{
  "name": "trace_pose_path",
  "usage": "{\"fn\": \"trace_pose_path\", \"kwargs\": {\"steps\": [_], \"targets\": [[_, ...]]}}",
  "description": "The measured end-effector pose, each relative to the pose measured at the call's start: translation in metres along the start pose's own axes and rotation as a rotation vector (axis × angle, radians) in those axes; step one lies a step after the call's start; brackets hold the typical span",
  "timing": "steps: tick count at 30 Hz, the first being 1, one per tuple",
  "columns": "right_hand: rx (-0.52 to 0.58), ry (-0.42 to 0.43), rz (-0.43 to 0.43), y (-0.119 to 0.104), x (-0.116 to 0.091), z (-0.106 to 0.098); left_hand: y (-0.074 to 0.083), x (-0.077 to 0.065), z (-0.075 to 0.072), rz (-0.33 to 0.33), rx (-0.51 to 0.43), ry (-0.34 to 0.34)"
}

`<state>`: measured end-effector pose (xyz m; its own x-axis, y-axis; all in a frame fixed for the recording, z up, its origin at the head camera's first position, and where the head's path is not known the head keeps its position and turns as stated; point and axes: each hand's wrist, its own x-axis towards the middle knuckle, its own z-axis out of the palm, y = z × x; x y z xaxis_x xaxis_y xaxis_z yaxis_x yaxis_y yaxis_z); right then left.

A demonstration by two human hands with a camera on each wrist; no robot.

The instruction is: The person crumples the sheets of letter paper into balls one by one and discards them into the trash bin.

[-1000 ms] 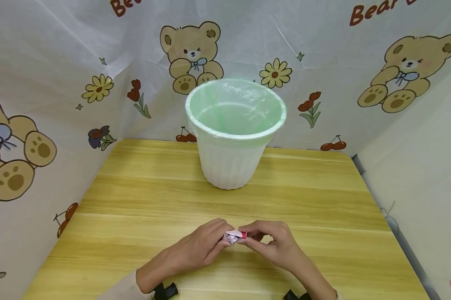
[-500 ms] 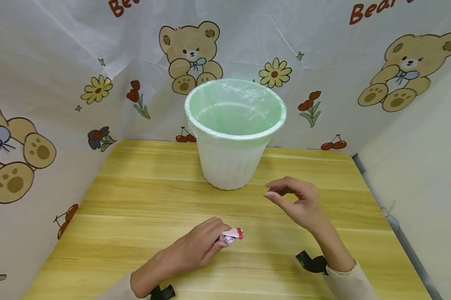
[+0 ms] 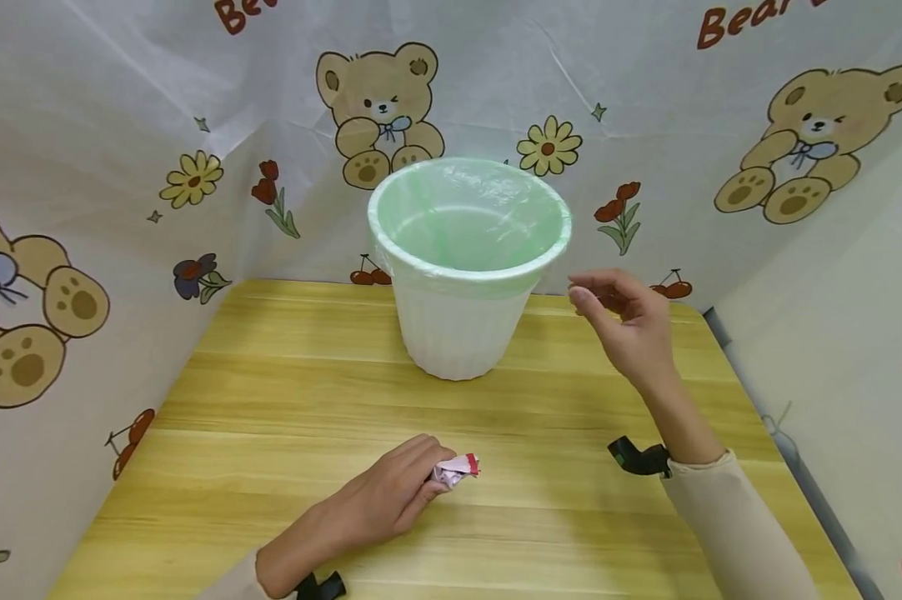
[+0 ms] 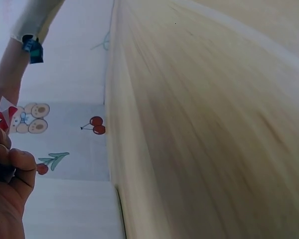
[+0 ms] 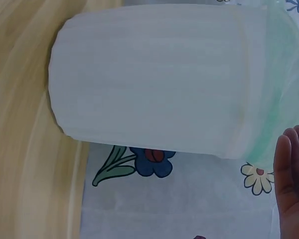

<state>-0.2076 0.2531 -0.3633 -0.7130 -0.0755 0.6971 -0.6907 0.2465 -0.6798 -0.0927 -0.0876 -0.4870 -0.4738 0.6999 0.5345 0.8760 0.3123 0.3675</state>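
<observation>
My left hand (image 3: 383, 492) grips a crumpled white wrapper (image 3: 453, 470) with a red end, close over the wooden table. In the left wrist view, the wrapper's red-and-white tip (image 4: 7, 113) pokes out past the curled fingers (image 4: 22, 164). A white trash bin (image 3: 454, 329), lined with a pale green plastic bag (image 3: 451, 229), stands upright toward the back. My right hand (image 3: 631, 321) is raised just right of the bin, below its rim. Nothing shows between its thumb and loosely bent fingers; the right wrist view has these fingers (image 5: 284, 164) close beside the bag's folded edge.
The wooden table (image 3: 286, 400) reaches back to a hanging cloth (image 3: 481, 75) printed with bears and flowers, which also runs along the left side. A pale cloth (image 3: 819, 333) hangs at the right. Black cameras (image 3: 634, 458) are strapped to both wrists.
My right hand has let go of the wrapper and moved up and right, to beside the bin. The left hand keeps the wrapper, shifting slightly left.
</observation>
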Motion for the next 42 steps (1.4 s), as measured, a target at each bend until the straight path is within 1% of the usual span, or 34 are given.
{"fn": "trace_pose_path", "kwargs": {"steps": [5, 11, 15, 19, 22, 26, 28, 37, 42], "targets": [[0.002, 0.018, 0.057, 0.01, 0.023, -0.005, 0.0, 0.0, 0.001, -0.013, -0.006, -0.005], [-0.004, 0.003, 0.148, 0.015, 0.041, -0.013, 0.0, -0.003, 0.004, -0.01, 0.0, -0.006], [-0.017, -0.023, 0.186, 0.016, 0.053, -0.009, 0.0, -0.004, 0.003, -0.013, 0.005, -0.009], [-0.064, -0.043, 0.206, 0.018, 0.063, -0.001, 0.0, -0.004, 0.003, -0.018, 0.006, -0.013], [-0.123, -0.065, 0.225, 0.02, 0.066, 0.005, 0.0, -0.005, 0.002, -0.017, 0.004, -0.01], [-0.214, -0.127, 0.255, 0.02, 0.068, 0.011, 0.0, -0.005, 0.001, -0.018, 0.002, -0.008], [-0.239, -0.148, 0.264, 0.019, 0.067, 0.012, 0.0, -0.005, 0.001, -0.017, 0.003, -0.007], [-0.237, -0.142, 0.267, 0.019, 0.066, 0.013, -0.001, -0.005, -0.004, -0.021, 0.01, 0.004], [-0.23, -0.133, 0.28, 0.019, 0.065, 0.014, -0.001, -0.003, -0.01, -0.045, 0.009, 0.003]]}}
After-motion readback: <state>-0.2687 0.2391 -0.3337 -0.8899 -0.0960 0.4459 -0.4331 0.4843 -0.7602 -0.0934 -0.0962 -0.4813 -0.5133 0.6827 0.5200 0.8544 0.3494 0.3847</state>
